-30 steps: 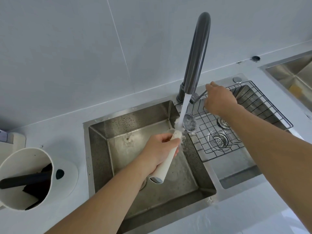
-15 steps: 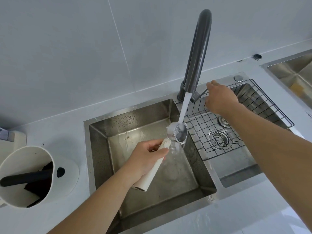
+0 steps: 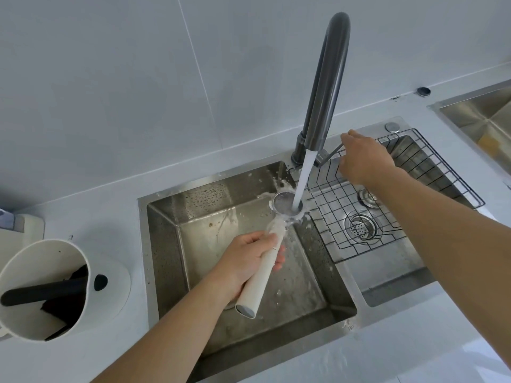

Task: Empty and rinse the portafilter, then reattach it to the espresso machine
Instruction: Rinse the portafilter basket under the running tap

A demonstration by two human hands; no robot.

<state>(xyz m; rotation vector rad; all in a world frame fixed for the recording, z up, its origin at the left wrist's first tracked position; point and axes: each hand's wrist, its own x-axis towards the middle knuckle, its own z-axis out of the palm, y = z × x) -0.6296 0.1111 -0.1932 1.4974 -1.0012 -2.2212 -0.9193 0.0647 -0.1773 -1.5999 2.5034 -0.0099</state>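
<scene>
My left hand (image 3: pixel 249 261) is wrapped tight around the cream handle of the portafilter (image 3: pixel 265 258), held over the left sink basin (image 3: pixel 193 244) with its round steel basket tilted up under the faucet (image 3: pixel 326 87); the water stream (image 3: pixel 302 181) lands inside the basket and splashes off its rim, wetting the handle's neck; the handle's grey end cap points toward me; my right hand (image 3: pixel 365 158) is closed over the faucet lever (image 3: pixel 330 154), above the wire rack (image 3: pixel 387 205).
</scene>
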